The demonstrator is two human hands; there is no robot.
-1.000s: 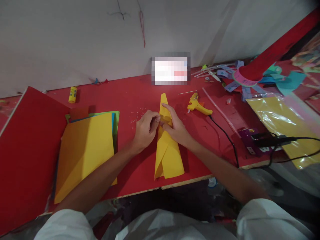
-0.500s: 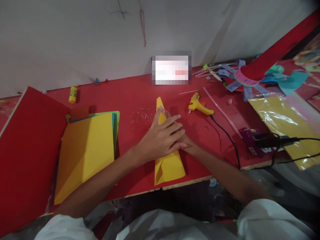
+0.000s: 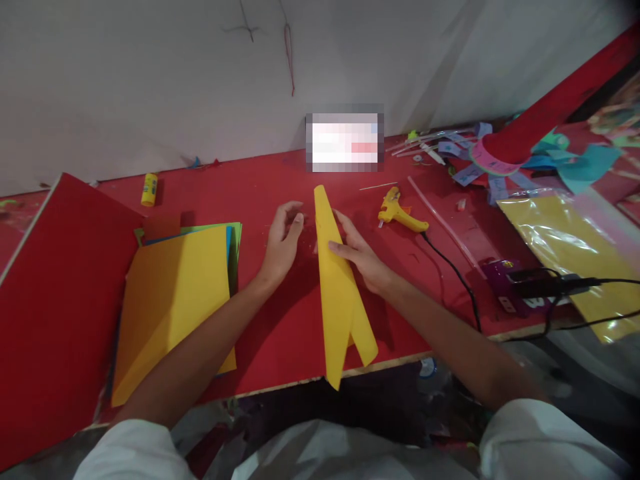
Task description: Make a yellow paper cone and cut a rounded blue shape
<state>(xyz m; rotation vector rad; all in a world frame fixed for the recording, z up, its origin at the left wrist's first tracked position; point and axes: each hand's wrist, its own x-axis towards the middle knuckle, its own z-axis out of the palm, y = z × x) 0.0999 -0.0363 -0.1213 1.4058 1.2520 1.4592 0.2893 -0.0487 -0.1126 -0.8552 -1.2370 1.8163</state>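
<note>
A yellow sheet of paper rolled into a long cone (image 3: 334, 287) stands out in the middle of the red table, its narrow end pointing away from me and its wide end reaching the front edge. My right hand (image 3: 361, 257) grips it from the right, thumb on top and fingers partly hidden behind it. Just left of the cone, my left hand (image 3: 284, 241) is apart from the paper, fingers curved with a gap between thumb and fingers, holding nothing. A yellow glue gun (image 3: 401, 212) lies to the right of the cone.
Left are stacked coloured sheets (image 3: 175, 293) beside a raised red board (image 3: 65, 300), with a glue stick (image 3: 149, 190) behind. A blurred-out bright rectangle (image 3: 344, 141) stands by the wall. Right lie a purple box (image 3: 505, 280), black cable (image 3: 453, 280) and a plastic-wrapped yellow pack (image 3: 560, 247).
My left hand first worked at the cone, then lay across it and my right hand, and has now drawn off leftward. The cone has turned, showing a different overlap at its wide end.
</note>
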